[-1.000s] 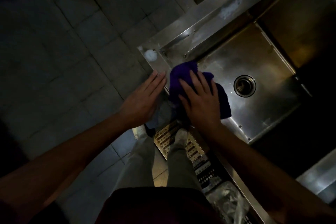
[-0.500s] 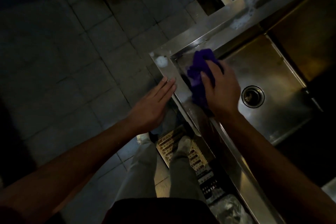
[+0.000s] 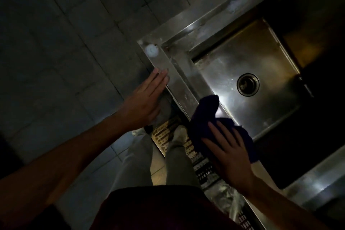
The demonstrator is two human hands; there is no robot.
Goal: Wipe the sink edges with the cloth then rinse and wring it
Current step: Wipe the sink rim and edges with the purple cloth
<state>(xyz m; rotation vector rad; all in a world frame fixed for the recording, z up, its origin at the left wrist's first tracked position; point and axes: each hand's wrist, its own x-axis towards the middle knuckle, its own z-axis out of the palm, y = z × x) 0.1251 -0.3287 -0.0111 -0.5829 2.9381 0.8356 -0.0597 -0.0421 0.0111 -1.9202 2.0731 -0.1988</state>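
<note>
Since the earlier frame the right hand (image 3: pixel 226 152) has drawn the cloth (image 3: pixel 207 115) back along the near edge of the sink (image 3: pixel 179 84), from the far left corner toward the person; the stretch of rim it covered before now lies bare and shows streaks. Right hand: fingers spread flat, pressing on the purple cloth, not curled round it. Cloth: bunched, lying over the near rim, part of it hanging over into the basin beside the drain (image 3: pixel 248 84). Left hand (image 3: pixel 144 101): flat, fingers straight and together, fingertips touching the outer side of the near rim, holding nothing. White round spot (image 3: pixel 151 51) sits at the far left corner of the sink, apart from both hands. Judgement: one pass of the near edge looks nearly done; far and right edges not yet wiped, rinsing and wringing not begun. Lighting dim; wetness of cloth cannot be told
</note>
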